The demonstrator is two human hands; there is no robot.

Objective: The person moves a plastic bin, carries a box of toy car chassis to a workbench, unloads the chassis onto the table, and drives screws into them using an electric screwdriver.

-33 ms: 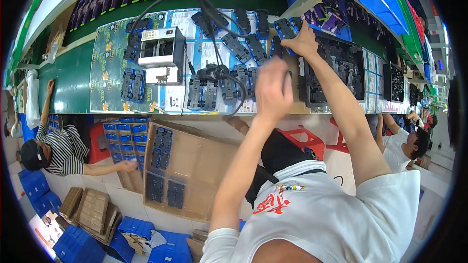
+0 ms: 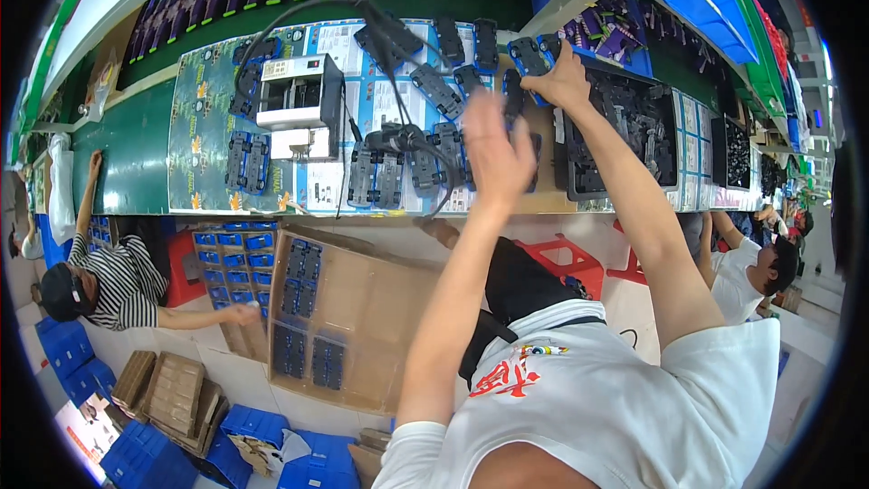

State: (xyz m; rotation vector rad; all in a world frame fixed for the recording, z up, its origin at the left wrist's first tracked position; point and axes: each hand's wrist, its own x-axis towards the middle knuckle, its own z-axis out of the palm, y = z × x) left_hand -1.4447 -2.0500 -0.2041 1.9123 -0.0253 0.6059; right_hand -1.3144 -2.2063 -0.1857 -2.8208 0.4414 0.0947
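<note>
My right hand (image 2: 563, 81) grips a toy car chassis (image 2: 529, 56), black with blue sides, thumb on the near edge and fingers at the far right side. To its left, my left hand (image 2: 498, 156) hovers over the workbench, smeared by motion, with the thumb apart from outstretched fingers and nothing visible in it. It partly covers several toy car chassis lying beneath. More chassis (image 2: 437, 91) rest in loose rows left of my hands, undersides up. Another chassis (image 2: 513, 95) lies just below my right thumb.
A black bin (image 2: 572, 183) of dark parts stands right of my right forearm. Left on the bench is a white machine (image 2: 294, 109); dark cables (image 2: 398, 81) hang over the rows. A cardboard box (image 2: 362, 308) with chassis sits below the bench edge. Co-workers (image 2: 122, 281) sit at both sides.
My left hand has moved a little left and away from me, its fingers now stretched out. My right hand stays on the chassis.
</note>
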